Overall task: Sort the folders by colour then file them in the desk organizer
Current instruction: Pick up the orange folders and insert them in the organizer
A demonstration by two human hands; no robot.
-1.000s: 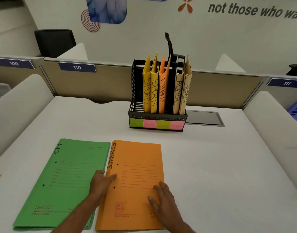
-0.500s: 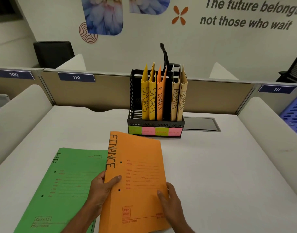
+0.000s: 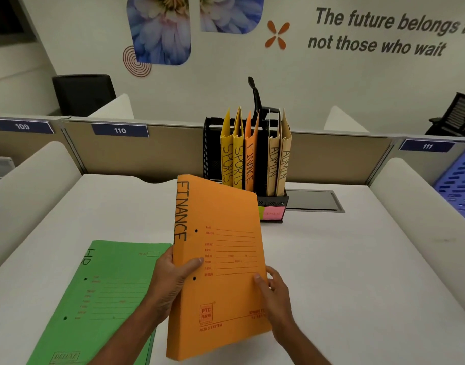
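Observation:
An orange folder (image 3: 220,248) marked FINANCE is lifted off the desk and tilted up towards me. My left hand (image 3: 173,277) grips its spine edge, thumb on the front cover. My right hand (image 3: 274,293) holds its right edge. A green folder (image 3: 104,299) marked HR lies flat on the desk at the left. The black desk organizer (image 3: 274,200) stands at the back of the desk. It holds two yellow SPORTS folders (image 3: 232,159), one orange FINANCE folder (image 3: 250,162) and two beige ADMIN folders (image 3: 278,162). The raised folder hides the organizer's lower left part.
The white desk (image 3: 344,272) has padded side panels left and right and a partition (image 3: 160,148) behind the organizer. A grey cable hatch (image 3: 314,200) sits right of the organizer. A purple perforated tray (image 3: 460,185) is at the far right edge.
Both hands have lifted the orange FINANCE folder from flat on the desk and tilted it more upright, its top edge now in front of the organizer. The green folder stayed put.

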